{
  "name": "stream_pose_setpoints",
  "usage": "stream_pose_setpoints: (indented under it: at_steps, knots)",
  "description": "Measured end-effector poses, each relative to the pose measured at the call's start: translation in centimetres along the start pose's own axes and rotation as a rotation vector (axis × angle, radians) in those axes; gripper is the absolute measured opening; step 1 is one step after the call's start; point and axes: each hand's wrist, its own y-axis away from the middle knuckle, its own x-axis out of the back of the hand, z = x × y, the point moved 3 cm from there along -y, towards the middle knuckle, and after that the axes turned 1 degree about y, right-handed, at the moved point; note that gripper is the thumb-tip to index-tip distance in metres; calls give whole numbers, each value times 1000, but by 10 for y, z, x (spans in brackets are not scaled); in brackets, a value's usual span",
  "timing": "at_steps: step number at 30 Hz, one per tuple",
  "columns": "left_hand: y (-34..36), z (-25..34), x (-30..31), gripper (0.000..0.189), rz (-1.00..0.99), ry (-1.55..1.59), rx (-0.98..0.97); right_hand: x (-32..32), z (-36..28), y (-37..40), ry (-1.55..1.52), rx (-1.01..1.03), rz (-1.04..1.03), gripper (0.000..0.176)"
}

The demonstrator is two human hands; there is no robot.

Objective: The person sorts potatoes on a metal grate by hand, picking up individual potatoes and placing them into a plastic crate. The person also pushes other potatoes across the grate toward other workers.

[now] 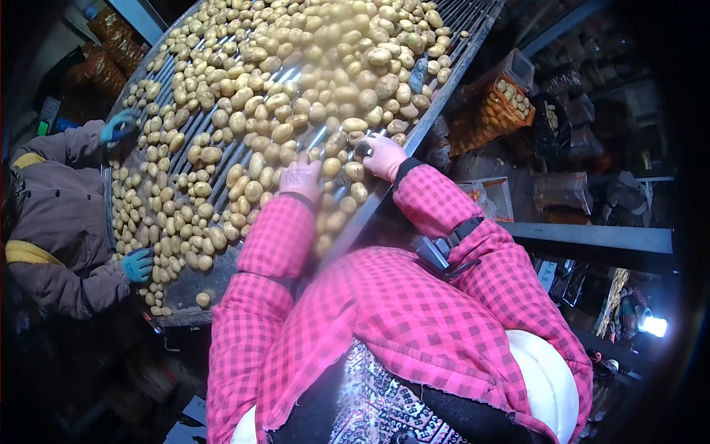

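Note:
My left hand (pixel 301 177), in a pink glove, lies palm down over the potatoes (pixel 253 164) with its fingers pointing forward among them. My right hand (pixel 384 157), gloved in pink too, curls at the right edge of the sorting table. Between its thumb and fingers sits a small dark lump (pixel 364 150); its kind I cannot tell. Yellow potatoes surround both hands on the slatted metal bars (pixel 219 194). A dark bluish piece (pixel 418 74) lies among the potatoes farther up on the right.
At the left side of the table a co-worker (pixel 66 200) in a brown jacket and blue gloves reaches over the potatoes. A metal rail (pixel 436 111) edges the right side. An orange mesh sack of potatoes (pixel 497 111) stands beyond it, and a steel beam (pixel 592 237) runs right.

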Motion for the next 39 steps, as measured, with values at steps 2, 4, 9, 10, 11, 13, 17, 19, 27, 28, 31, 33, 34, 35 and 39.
stream_pose_setpoints:
  at_steps: [2,4,9,10,11,13,17,19,27,28,31,33,34,35,39]
  knots:
    - [1,-3,-7,45,-28,1,10,0,15,7,-148,-47,0,25]
    - [0,-4,-7,44,-33,25,41,5,28,4,-438,-164,-39,26]
    - [3,7,-3,51,-39,23,-9,31,12,-33,-13,-78,-4,35]
    - [3,1,-9,52,-2,41,-9,28,1,-38,180,-119,-78,35]
    - [4,-5,-14,53,32,57,-10,23,-11,-40,181,-93,-208,29]
    - [12,-13,-12,51,89,162,-2,3,-15,-38,223,-5,-123,34]
    - [38,-36,0,46,299,310,-39,3,-30,-31,314,10,-382,34]
    - [59,-66,-7,37,239,866,257,9,-41,-38,287,18,-388,33]
    - [149,-101,13,29,421,1846,347,-41,-107,-63,568,366,-313,26]
    - [151,-99,7,28,420,1807,302,-59,-110,-63,692,405,-355,24]
    - [156,-112,-34,27,357,1670,367,-81,-117,-66,815,412,-266,21]
    - [157,-107,-53,23,361,1844,486,-63,-123,-69,667,387,-446,22]
    - [154,-92,-38,29,283,1909,589,-56,-120,-69,411,302,-482,29]
    - [150,-76,-22,35,207,1971,697,-64,-107,-73,188,252,-468,38]
    - [129,-50,-11,52,19,1880,431,-60,-147,-23,-600,108,-648,52]
